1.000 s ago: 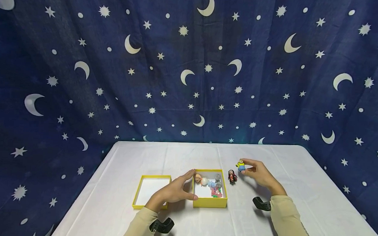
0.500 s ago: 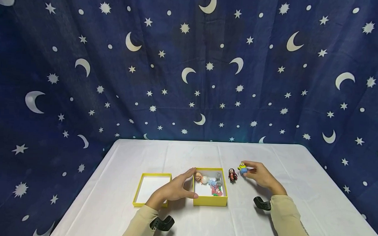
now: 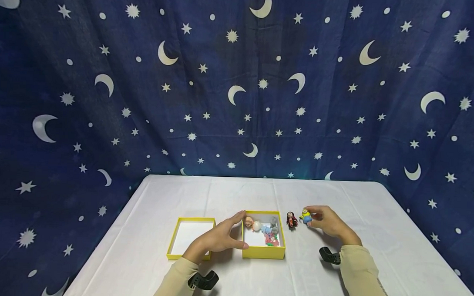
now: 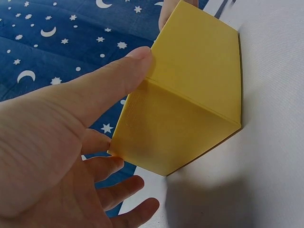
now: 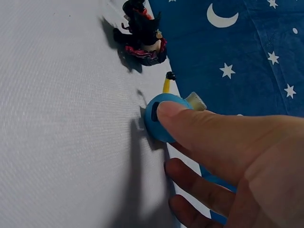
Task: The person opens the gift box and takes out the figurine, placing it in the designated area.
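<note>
The likeliest trouble is a topple: the small yellow-and-blue figure (image 3: 306,216) has a rounded body and looks to have little footing, so letting go while it leans could send it over onto the white table (image 3: 314,281). A second risk would come from its neighbour. The dark-haired figure (image 3: 291,220) is just beside it, and the outstretched yellow arm points that way, so a small sideways push could knock the two together. The left hand (image 3: 219,236) rests spread along the left side of the yellow box (image 3: 263,252), thumb at the near corner and a finger at the far one; too firm a push rightward might slide the box into the dark-haired figure, which lies near its right wall. The right hand (image 3: 329,222) pinches the yellow-and-blue figure, the thumb pressed on its blue part. The toy sits at the very fingertips, to the left of the palm, with its yellow head and arm free of the grip. It is at or very near the tabletop, though the thumb hides too much to tell whether it bears on the cloth.
</note>
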Tool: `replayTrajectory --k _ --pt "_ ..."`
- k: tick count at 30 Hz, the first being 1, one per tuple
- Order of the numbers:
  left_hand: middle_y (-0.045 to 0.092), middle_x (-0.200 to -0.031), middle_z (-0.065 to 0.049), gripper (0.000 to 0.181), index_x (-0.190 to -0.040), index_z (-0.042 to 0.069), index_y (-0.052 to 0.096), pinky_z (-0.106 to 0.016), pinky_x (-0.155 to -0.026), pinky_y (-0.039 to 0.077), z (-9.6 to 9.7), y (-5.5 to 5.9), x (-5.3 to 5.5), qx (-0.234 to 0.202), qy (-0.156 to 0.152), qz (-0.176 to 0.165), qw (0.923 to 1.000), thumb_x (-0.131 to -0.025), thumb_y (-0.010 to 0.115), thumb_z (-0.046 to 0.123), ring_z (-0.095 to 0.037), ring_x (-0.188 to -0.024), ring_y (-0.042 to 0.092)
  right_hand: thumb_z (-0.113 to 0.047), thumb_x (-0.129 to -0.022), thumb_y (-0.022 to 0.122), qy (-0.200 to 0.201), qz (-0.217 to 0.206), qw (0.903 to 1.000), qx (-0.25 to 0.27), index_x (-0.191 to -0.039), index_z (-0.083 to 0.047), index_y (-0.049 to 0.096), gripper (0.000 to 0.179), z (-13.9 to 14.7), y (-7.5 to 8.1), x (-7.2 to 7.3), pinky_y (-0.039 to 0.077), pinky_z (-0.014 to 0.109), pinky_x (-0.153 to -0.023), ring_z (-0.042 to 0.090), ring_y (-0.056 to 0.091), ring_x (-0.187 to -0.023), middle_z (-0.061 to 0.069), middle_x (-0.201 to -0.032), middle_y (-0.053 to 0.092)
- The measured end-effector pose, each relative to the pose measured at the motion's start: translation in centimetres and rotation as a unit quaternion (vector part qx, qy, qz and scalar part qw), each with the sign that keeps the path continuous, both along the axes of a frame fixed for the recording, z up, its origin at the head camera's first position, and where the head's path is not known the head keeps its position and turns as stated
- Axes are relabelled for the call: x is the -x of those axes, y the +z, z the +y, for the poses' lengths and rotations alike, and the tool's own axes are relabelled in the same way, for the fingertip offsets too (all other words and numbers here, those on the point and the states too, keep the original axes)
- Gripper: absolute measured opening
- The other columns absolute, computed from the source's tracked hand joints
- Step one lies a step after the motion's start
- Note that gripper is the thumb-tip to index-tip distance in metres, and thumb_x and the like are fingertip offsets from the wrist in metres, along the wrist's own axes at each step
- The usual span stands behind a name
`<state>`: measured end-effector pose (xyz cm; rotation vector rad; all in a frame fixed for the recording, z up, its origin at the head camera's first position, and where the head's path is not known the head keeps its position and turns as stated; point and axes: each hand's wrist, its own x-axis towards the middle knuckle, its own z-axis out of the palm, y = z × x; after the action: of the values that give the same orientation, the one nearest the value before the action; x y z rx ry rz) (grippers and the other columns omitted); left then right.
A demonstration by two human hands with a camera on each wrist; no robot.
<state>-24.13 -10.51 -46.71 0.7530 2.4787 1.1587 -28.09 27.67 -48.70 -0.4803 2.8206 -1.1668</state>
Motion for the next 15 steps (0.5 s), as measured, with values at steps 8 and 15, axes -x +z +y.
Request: replayTrajectory --k 8,15 --pt "0.021 -0.169 -0.015 0.102 -0.162 0.007 0.023 -0.057 -0.126 0.021 0.01 0.07 -0.08 0.001 0.0 0.0 1.0 -0.084 0.083 0.033 -0.033 -0.158 0.02 0.002 -0.084 0.074 0.0 -0.005 0.9998 -0.02 -0.13 0.014 0.059 0.05 0.13 0.07 0.01 0.052 0.059 -0.099 0.047 0.063 -0.113 0.033 -0.129 0.063" --pt "0.022 -0.169 -0.012 0.102 -0.162 0.009 0.023 -0.057 -0.127 0.021 0.01 0.07 -0.1 0.002 0.002 -0.002 1.0 -0.084 0.083 0.034 -0.032 -0.158 0.02 -0.001 -0.086 0.074 0.005 -0.008 0.9996 -0.025 -0.133 0.014 0.057 0.052 0.35 0.28 -0.07 0.052 0.059 -0.1 0.047 0.062 -0.115 0.033 -0.13 0.062"
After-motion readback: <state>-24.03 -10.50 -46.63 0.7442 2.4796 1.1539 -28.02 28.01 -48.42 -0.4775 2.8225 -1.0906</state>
